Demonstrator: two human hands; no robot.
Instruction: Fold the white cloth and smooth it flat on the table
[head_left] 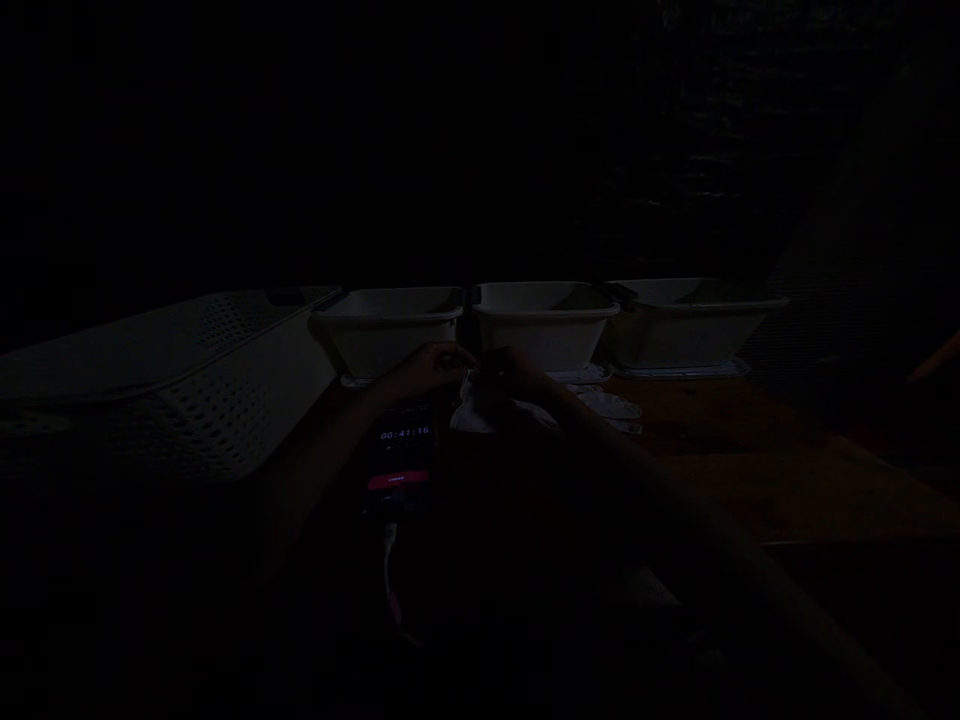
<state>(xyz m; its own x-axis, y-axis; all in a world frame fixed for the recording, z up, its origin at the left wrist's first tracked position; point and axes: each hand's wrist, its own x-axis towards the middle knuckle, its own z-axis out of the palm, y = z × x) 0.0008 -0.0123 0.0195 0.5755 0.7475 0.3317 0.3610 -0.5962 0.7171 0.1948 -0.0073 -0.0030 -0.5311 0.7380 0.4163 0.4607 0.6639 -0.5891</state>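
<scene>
The scene is very dark. My left hand [429,370] and my right hand [514,372] meet at the middle of the table, fingertips pinched close together. A white piece that looks like thin cloth [474,412] hangs or lies just beneath them, and its upper edge reaches up to the fingers. Both hands seem closed on that edge, though shadow hides the exact grip. To the right of it lie more flat white cloth-like pieces [609,403]. Below my left wrist a phone [400,460] lies face up, lit with a running time readout.
Three pale tubs, left [397,335], middle [551,335] and right [686,335], stand along the back. A white perforated basket [225,410] fills the left side. A cable [388,560] runs from the phone toward me across the brown wooden table [750,460].
</scene>
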